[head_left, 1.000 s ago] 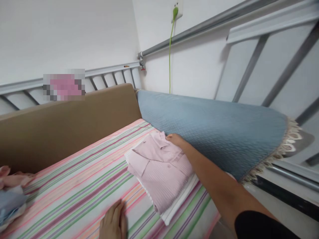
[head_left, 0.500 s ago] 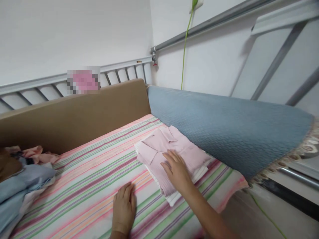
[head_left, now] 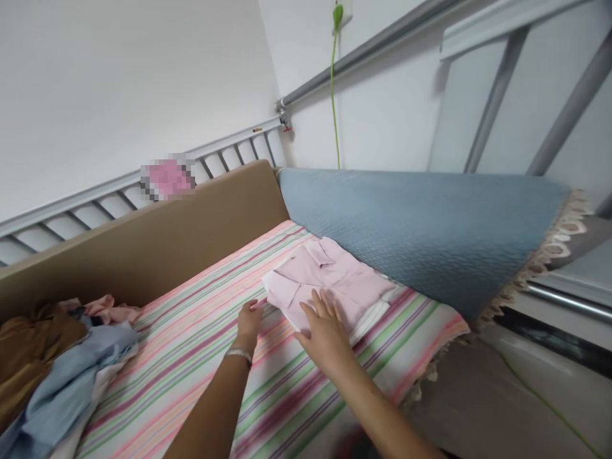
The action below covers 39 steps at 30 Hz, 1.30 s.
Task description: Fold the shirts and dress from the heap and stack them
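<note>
A pale pink collared shirt [head_left: 351, 280] lies folded on the bed, with white cloth [head_left: 377, 319] showing from beneath its edges. My right hand [head_left: 322, 331] rests on the shirt's near side, fingers spread. To the left of the folded stack is my left hand [head_left: 248, 322], a bracelet on its wrist. Its fingers are bent together close to the stack's left corner; whatever may be between them is too small to make out. Under everything runs a striped bed sheet [head_left: 201, 338].
Rumpled clothes, including a brown garment [head_left: 43, 350] and a light blue garment [head_left: 79, 370], lie at the left. A brown padded headboard [head_left: 191, 223] and a blue cloth-covered side [head_left: 406, 229] bound the bed. A green cord [head_left: 334, 95] hangs against the wall.
My left hand has moved forward from the sheet to beside the stack's left corner. My right hand has shifted slightly toward the shirt's near edge. The view has tilted.
</note>
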### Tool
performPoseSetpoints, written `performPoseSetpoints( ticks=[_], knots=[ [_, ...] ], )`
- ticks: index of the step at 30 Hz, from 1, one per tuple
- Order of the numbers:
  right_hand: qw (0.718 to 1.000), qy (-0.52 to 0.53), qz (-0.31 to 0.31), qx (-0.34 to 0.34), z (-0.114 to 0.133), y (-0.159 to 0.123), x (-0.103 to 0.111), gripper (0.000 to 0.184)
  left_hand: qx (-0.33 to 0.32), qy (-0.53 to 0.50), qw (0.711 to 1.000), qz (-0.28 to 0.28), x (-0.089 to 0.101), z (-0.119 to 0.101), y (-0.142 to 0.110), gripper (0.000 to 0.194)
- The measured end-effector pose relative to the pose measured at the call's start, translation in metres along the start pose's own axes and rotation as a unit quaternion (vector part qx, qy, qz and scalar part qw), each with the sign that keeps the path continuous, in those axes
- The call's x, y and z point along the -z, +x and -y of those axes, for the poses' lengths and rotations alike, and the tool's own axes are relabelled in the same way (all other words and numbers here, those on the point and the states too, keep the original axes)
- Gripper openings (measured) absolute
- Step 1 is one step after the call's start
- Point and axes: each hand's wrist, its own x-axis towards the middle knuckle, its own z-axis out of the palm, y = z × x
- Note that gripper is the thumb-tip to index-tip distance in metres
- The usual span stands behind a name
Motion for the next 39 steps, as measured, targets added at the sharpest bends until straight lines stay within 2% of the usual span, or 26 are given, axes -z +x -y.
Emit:
performPoseSetpoints(
  ticks=[5, 11, 16, 19, 24, 32, 36, 39],
  knots=[
    [0.999, -0.001, -0.042, 0.032, 0.001, 0.002, -0.015, 0.028, 0.053, -0.041, 0.994, 0.085, -0.02, -0.013, 0.008, 0.028],
    [1.0, 0.006, -0.023, 0.001, -0.003, 0.01, -0.021, 0.009, 0.082, -0.048, 0.992, 0.087, -0.024, -0.019, 0.012, 0.023],
    [0.999, 0.031, -0.035, -0.008, -0.003, 0.014, -0.012, 0.009, 0.097, -0.066, 0.986, 0.118, -0.02, -0.025, 0.015, 0.021],
    [0.998, 0.043, -0.053, -0.009, -0.004, 0.014, -0.01, 0.007, 0.084, -0.082, 0.986, 0.116, -0.018, -0.031, 0.018, 0.023],
    [0.994, 0.075, -0.085, -0.004, -0.006, 0.015, -0.01, 0.007, 0.087, -0.134, 0.981, 0.114, -0.027, -0.045, 0.022, 0.018],
    [0.987, 0.108, -0.119, -0.006, -0.013, 0.017, -0.011, 0.008, 0.118, -0.29, 0.939, 0.14, -0.043, -0.062, 0.022, 0.006],
    [0.99, 0.091, -0.103, -0.008, -0.014, 0.016, -0.012, 0.008, 0.146, -0.331, 0.919, 0.16, -0.045, -0.061, 0.024, 0.003],
    [0.995, 0.064, -0.074, -0.012, -0.01, 0.015, -0.012, 0.007, 0.165, -0.344, 0.912, 0.148, -0.047, -0.06, 0.024, 0.015]
  ],
)
